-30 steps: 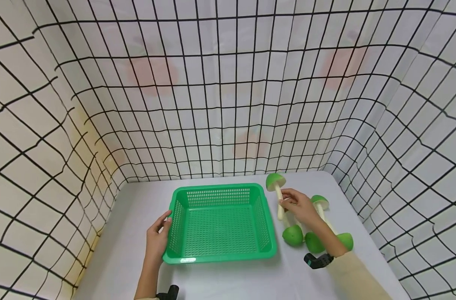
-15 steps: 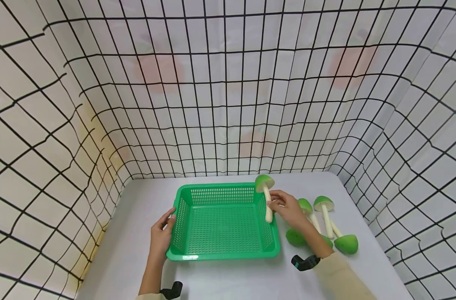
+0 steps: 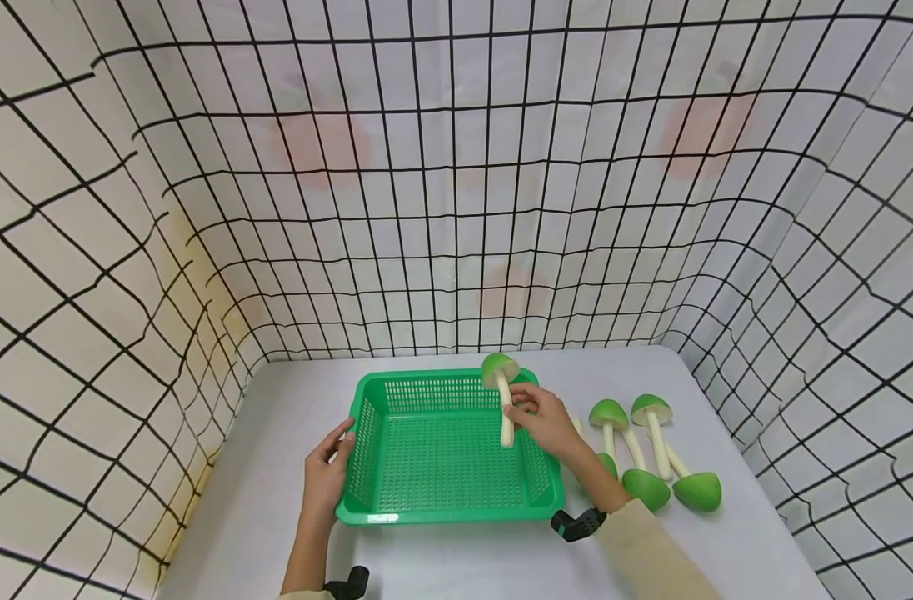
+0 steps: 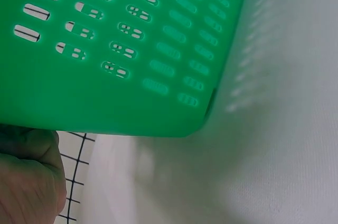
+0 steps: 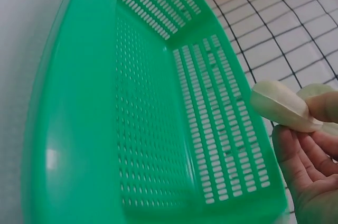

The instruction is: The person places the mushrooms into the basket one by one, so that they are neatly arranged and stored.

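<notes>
A green plastic basket with slotted walls sits on the white table, its inside bare. My left hand grips its left rim; the fingertips are partly hidden there. In the left wrist view, the hand shows at the lower left beside the basket wall. Between thumb and fingers, my right hand pinches the pale stem of a toy mushroom with a green cap, held over the basket's right part. From the right wrist, the stem's end points towards the basket, with the right hand behind it.
Several more green-capped mushrooms lie on the table right of the basket, some partly hidden by the right arm. A black grid over white cloth walls in the back and both sides of the table.
My right hand has carried the mushroom leftward, from the table right of the basket to over its right part. The left hand stays at the left rim.
</notes>
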The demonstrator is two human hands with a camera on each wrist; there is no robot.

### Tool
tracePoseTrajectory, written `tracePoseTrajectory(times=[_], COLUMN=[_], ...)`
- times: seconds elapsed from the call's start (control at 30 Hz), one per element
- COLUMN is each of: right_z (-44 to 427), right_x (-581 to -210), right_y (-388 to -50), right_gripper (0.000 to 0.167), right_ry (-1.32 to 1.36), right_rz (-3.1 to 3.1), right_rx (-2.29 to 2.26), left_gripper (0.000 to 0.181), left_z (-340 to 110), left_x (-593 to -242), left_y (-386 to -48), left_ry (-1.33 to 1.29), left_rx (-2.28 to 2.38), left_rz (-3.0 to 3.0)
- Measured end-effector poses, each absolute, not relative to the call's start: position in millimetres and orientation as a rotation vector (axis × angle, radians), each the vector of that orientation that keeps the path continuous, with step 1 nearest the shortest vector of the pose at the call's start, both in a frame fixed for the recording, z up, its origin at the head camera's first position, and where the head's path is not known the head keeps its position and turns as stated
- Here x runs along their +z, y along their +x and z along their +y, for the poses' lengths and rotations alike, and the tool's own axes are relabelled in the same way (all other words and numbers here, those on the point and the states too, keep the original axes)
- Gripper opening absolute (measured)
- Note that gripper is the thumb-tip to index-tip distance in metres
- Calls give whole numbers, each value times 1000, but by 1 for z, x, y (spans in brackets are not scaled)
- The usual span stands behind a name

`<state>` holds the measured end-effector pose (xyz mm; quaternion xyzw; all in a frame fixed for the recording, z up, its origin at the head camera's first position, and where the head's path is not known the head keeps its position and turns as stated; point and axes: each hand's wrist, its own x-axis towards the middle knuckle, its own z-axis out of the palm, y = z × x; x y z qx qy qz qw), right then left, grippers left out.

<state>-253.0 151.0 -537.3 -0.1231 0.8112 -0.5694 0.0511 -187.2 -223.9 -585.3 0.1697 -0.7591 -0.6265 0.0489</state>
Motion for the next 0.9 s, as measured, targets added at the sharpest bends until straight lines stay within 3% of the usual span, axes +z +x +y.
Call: tracePoseTrajectory(times=[0.4,0.9], right_z=[100,48], right_x=[-546,-563], right_y=[-254,-251], right_gripper=[38,36], right_ry=[-359,-346], right_rz=[2412,2342], right_rx=[-1773,-1728], left_gripper=[37,43], left_z=[-223,-223], left_x=[-591,-591], left_y=[-189,-187], left_ry=[515,532], left_rx=[-1896,-1917], left_rz=[-2300,-2295])
